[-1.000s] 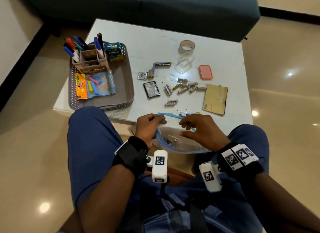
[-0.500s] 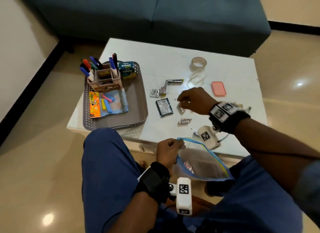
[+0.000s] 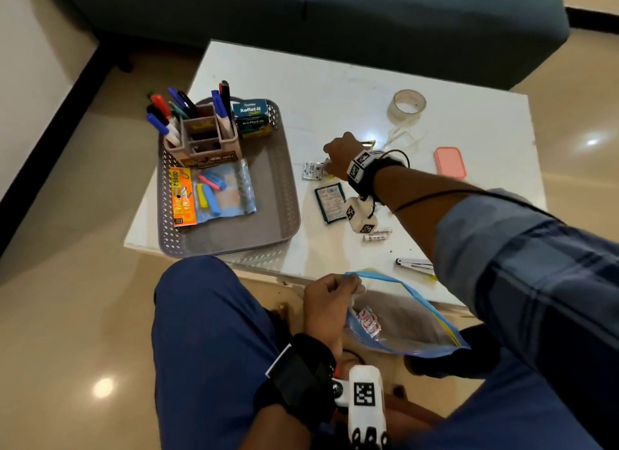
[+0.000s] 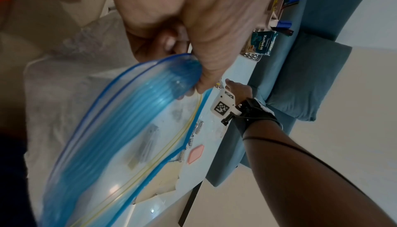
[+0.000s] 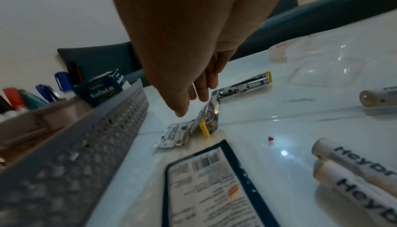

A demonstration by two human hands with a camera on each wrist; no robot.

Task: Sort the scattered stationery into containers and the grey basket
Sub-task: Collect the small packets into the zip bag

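My left hand [image 3: 346,283] hangs below the table's near edge and pinches the blue rim of a clear zip bag [image 3: 412,325], holding its mouth wide. A red-and-white packet [image 3: 368,322] lies inside. In the left wrist view the thumb and fingers [image 4: 182,47] clamp the bag's blue strip [image 4: 133,111]. My right hand [image 3: 330,161] reaches across the white table, fingers pointing down and holding nothing. In the right wrist view its fingertips [image 5: 192,105] hover at the hinge of an opened silver stapler [image 5: 244,84], beside a foil strip [image 5: 174,135].
The grey basket [image 3: 284,195] at the left holds a pen stand [image 3: 204,141], two Koflet-H boxes [image 3: 251,116] and a packet of coloured sticks [image 3: 214,195]. On the table lie a black sachet [image 3: 330,203], white batteries [image 3: 378,234], a tape roll [image 3: 406,105], a pink case [image 3: 450,163] and a metal tool [image 3: 413,266].
My right hand left the bag's mouth, passed over the batteries and moved further left and away to the stapler and foil strip. The left hand kept its hold on the bag.
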